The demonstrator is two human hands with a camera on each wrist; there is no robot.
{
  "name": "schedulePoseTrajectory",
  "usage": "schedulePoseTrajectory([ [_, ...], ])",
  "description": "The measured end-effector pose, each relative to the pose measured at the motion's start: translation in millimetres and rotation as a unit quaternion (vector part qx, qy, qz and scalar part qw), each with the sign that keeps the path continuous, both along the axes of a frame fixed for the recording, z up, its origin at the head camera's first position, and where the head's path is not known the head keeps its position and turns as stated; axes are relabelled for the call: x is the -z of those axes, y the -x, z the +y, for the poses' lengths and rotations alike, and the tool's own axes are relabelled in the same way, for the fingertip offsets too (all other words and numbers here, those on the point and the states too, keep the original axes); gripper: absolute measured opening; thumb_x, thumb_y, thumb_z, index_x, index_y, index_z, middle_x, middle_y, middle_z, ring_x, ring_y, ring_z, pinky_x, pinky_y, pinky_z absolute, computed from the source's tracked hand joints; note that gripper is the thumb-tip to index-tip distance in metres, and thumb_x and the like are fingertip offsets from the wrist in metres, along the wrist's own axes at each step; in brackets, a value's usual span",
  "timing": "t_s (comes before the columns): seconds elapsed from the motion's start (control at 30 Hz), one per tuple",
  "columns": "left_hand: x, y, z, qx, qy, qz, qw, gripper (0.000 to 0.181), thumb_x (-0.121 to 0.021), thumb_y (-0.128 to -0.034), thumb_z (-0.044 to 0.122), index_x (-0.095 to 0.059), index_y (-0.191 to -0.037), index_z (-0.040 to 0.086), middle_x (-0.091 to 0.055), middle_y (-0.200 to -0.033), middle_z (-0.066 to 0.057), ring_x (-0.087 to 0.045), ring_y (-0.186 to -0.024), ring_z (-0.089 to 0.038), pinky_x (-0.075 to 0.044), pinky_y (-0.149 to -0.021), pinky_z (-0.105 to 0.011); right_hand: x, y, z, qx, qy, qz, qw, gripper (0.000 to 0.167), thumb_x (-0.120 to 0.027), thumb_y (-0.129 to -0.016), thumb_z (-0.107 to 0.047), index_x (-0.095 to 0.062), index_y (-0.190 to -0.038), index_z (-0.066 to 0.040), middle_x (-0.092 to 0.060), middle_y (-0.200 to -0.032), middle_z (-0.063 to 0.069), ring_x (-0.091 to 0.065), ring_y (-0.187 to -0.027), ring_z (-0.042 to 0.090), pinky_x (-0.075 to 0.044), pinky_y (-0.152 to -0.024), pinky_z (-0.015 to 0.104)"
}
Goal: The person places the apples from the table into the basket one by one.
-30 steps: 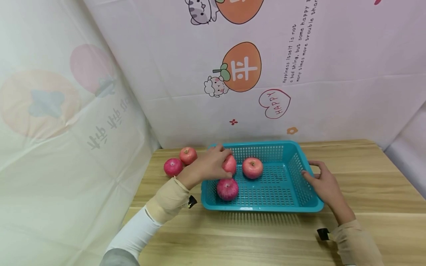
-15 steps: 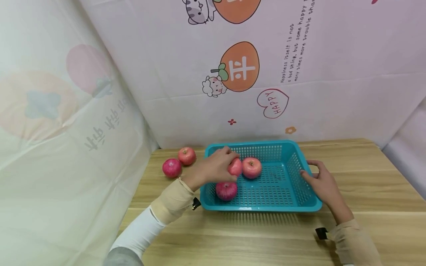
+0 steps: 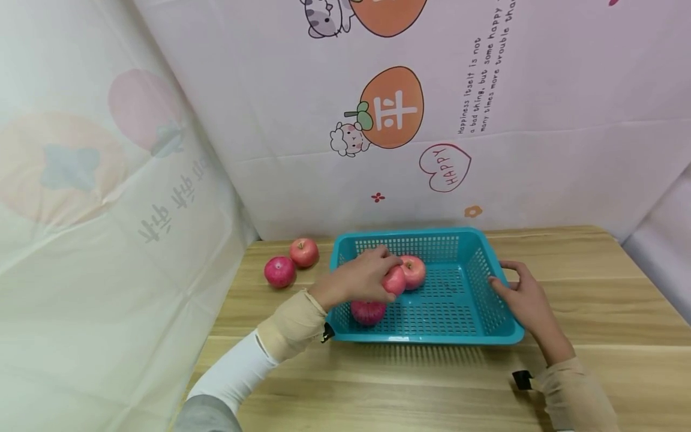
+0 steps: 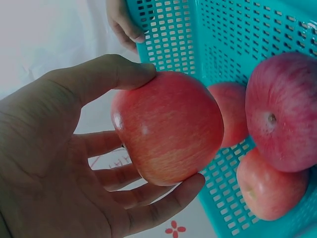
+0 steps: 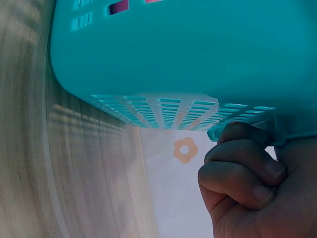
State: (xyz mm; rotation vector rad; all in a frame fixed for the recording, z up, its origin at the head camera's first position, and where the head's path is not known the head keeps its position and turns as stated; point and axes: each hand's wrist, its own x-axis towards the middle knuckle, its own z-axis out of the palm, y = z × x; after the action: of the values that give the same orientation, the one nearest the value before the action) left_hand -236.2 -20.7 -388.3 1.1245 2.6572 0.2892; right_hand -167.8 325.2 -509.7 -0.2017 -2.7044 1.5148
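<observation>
My left hand (image 3: 367,277) grips a pinkish-red apple (image 4: 168,129) between thumb and fingers, over the left half of a teal plastic basket (image 3: 432,339). In the left wrist view, a dark red apple (image 4: 282,114) and two lighter apples (image 4: 272,186) lie in the basket beyond the held one. From the head view, one lighter apple (image 3: 413,272) shows just right of the held apple, and the dark red apple sits below the hand; the hand hides the rest. At the basket's right end, my right hand (image 5: 247,173) curls its fingers round the handle, thumb over the rim.
Two more apples, one light (image 3: 304,252) and one dark pink (image 3: 280,272), stand on the wooden table (image 3: 410,390) left of the basket. A printed white cloth (image 3: 302,192) hangs behind the table, and another closes off the left side.
My left hand has moved right and slightly toward the front with the apple, deeper over the basket. The right hand keeps its hold on the basket, which stays in place.
</observation>
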Motion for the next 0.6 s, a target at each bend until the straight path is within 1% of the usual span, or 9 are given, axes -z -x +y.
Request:
schedulePoseTrajectory([
  [0.13, 5.2, -0.5, 3.7, 0.010, 0.006, 0.014, 0.9998, 0.073, -0.083, -0.0876, 0.035, -0.056, -0.154, 0.019, -0.058, -0.136, -0.005, -0.056, -0.115, -0.017, -0.055, -0.089, -0.029, 0.4, 0.6, 0.4, -0.001, -0.001, -0.001, 1.0000, 0.074, -0.053, -0.111, -0.040, -0.026, -0.161, 0.007, -0.064, -0.125, 0.045, -0.078, -0.089, 0.032, -0.065, -0.064, 0.039],
  [0.23, 8.2, -1.2, 6.6, 0.012, 0.013, 0.015, 0.9997, 0.074, -0.082, -0.0881, 0.036, -0.055, -0.155, 0.021, -0.057, -0.138, -0.005, -0.057, -0.116, -0.017, -0.055, -0.089, -0.032, 0.1, 0.5, 0.4, -0.001, -0.001, -0.002, 1.0000, 0.074, -0.053, -0.111, -0.041, -0.025, -0.161, 0.007, -0.064, -0.126, 0.045, -0.078, -0.090, 0.033, -0.065, -0.065, 0.040],
  [0.4, 13.8, -0.7, 11.9, 0.027, 0.023, 0.006, 0.9994, 0.075, -0.082, -0.0897, 0.036, -0.053, -0.157, 0.019, -0.054, -0.146, -0.009, -0.057, -0.121, -0.021, -0.058, -0.088, -0.033, -0.8, -0.2, 0.1, 0.000, 0.001, -0.002, 1.0000, 0.074, -0.053, -0.111, -0.041, -0.026, -0.161, 0.007, -0.064, -0.125, 0.045, -0.078, -0.089, 0.032, -0.065, -0.064, 0.039],
  [0.6, 17.2, -0.7, 17.1, 0.040, 0.032, 0.007, 0.9987, 0.075, -0.083, -0.0903, 0.036, -0.053, -0.157, 0.018, -0.053, -0.152, -0.010, -0.058, -0.125, -0.022, -0.058, -0.092, -0.034, -2.0, -1.1, 0.1, 0.000, -0.007, -0.006, 1.0000, 0.074, -0.052, -0.111, -0.041, -0.026, -0.161, 0.007, -0.064, -0.126, 0.045, -0.077, -0.091, 0.033, -0.065, -0.065, 0.039],
])
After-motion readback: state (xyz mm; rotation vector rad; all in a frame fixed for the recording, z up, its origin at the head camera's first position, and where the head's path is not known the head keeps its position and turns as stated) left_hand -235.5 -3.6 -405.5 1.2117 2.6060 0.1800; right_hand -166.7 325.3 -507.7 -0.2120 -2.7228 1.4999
